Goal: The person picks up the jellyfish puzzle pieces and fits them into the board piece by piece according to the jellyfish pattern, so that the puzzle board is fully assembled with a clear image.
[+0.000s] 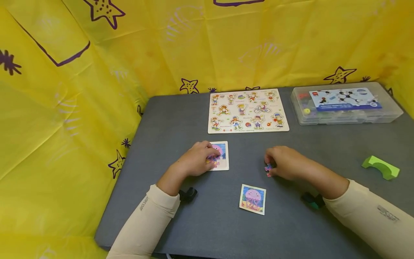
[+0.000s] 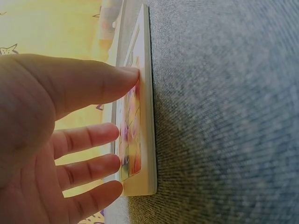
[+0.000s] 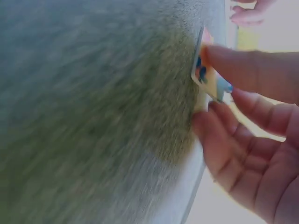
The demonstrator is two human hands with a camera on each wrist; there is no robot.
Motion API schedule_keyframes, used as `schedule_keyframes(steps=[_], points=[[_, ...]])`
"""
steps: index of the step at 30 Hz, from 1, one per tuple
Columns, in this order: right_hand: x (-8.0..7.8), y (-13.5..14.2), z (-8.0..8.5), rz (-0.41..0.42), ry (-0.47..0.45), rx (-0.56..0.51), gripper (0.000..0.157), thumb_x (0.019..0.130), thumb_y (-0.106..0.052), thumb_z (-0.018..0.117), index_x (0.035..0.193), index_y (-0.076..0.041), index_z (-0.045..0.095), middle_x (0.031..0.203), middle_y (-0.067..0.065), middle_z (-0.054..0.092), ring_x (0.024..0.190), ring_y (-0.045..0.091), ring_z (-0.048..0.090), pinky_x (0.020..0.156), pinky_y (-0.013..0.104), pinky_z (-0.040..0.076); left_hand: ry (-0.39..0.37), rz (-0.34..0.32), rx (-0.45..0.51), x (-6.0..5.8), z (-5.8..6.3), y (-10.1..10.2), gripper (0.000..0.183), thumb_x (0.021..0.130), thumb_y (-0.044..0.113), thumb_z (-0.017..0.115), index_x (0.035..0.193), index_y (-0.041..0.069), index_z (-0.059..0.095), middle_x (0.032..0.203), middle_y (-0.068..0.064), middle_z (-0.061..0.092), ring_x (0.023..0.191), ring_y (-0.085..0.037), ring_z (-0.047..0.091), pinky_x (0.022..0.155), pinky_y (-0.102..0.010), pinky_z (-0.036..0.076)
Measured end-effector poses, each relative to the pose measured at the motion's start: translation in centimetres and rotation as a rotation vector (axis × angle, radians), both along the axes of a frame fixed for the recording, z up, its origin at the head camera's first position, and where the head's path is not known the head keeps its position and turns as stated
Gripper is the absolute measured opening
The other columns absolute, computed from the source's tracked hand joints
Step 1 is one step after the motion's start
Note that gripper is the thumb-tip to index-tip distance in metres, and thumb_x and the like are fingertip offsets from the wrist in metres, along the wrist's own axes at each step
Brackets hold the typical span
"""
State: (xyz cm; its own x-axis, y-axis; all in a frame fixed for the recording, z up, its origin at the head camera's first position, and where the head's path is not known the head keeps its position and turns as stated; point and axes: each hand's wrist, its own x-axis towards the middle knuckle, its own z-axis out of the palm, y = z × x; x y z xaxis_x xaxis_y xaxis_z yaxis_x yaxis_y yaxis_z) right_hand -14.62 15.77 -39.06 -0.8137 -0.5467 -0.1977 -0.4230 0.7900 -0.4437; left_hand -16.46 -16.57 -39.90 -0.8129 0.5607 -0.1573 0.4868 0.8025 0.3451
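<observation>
A small square jellyfish puzzle board (image 1: 225, 164) lies left of the middle of the table. My left hand (image 1: 198, 158) rests over its left side, covering part of the picture. In the left wrist view, the thumb touches the board's face near the edge, and the other fingers lie loosely extended along it. A bare patch shows at the board's lower right. My right hand (image 1: 286, 162) pinches a colourful jigsaw piece (image 3: 210, 83) between thumb and fingers, low over the table. Between the hands and nearer to me is a jellyfish picture card (image 1: 252, 199).
Behind the hands lies a larger wooden board with sports figures (image 1: 247, 120). A clear plastic case (image 1: 349, 117) stands at the back right. Toward the right sits a green arch block (image 1: 381, 166). Yellow patterned cloth (image 1: 194, 46) hangs behind and left of the grey table (image 1: 168, 126).
</observation>
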Motion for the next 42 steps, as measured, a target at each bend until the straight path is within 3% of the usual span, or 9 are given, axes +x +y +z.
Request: schedule_keyframes(steps=[6, 15, 21, 30, 37, 42], points=[[-1.2, -2.4, 0.1, 0.007, 0.001, -0.149, 0.015, 0.083, -0.005, 0.079, 0.087, -0.012, 0.066, 0.075, -0.004, 0.06, 0.07, 0.012, 0.053, 0.068, 0.031, 0.045, 0.002, 0.005, 0.011, 0.0, -0.2, 0.3, 0.036, 0.092, 0.023, 0.073, 0.128, 0.019, 0.071, 0.13, -0.009, 0.059, 0.118, -0.032, 0.052, 0.102, -0.045, 0.042], [-3.8, -8.2, -0.2, 0.008, -0.044, -0.263, 0.012, 0.087, -0.01, 0.079, 0.094, -0.01, 0.069, 0.079, -0.002, 0.065, 0.073, 0.013, 0.058, 0.071, 0.031, 0.047, 0.008, 0.028, 0.02, -0.2, -0.7, 0.6, 0.037, 0.091, 0.028, 0.075, 0.126, 0.016, 0.07, 0.129, -0.006, 0.06, 0.121, -0.03, 0.053, 0.106, -0.042, 0.043], [-4.4, -10.4, -0.8, 0.026, -0.06, -0.207, 0.013, 0.085, -0.01, 0.079, 0.094, -0.009, 0.07, 0.078, -0.001, 0.066, 0.073, 0.013, 0.059, 0.07, 0.03, 0.048, 0.01, 0.042, 0.033, -0.1, -0.8, 1.2, 0.039, 0.091, 0.034, 0.076, 0.125, 0.015, 0.069, 0.127, -0.005, 0.06, 0.121, -0.03, 0.053, 0.105, -0.044, 0.043], [-4.6, -10.9, -0.9, 0.027, -0.046, -0.094, 0.009, 0.085, -0.016, 0.08, 0.092, -0.012, 0.076, 0.074, -0.002, 0.063, 0.071, 0.015, 0.057, 0.065, 0.03, 0.044, 0.048, 0.081, -0.025, 0.0, -0.9, 2.3, 0.041, 0.09, 0.039, 0.076, 0.122, 0.016, 0.068, 0.125, -0.004, 0.06, 0.116, -0.028, 0.054, 0.099, -0.048, 0.047], [-5.5, -11.2, -0.9, -0.034, -0.054, 0.04, 0.025, 0.083, -0.025, 0.085, 0.098, -0.012, 0.069, 0.084, 0.002, 0.065, 0.083, 0.023, 0.061, 0.077, 0.04, 0.05, 0.04, 0.109, -0.036, -0.2, -0.8, 2.7, 0.037, 0.089, 0.037, 0.079, 0.118, 0.017, 0.069, 0.122, -0.003, 0.06, 0.114, -0.026, 0.053, 0.099, -0.046, 0.046], [-5.2, -10.8, -0.7, -0.033, 0.008, 0.085, 0.029, 0.088, -0.031, 0.08, 0.104, -0.01, 0.068, 0.098, 0.008, 0.065, 0.091, 0.025, 0.06, 0.083, 0.044, 0.051, 0.026, 0.092, -0.058, -0.3, -0.7, 2.5, 0.039, 0.09, 0.038, 0.077, 0.121, 0.017, 0.068, 0.125, -0.003, 0.06, 0.115, -0.026, 0.053, 0.101, -0.047, 0.045]])
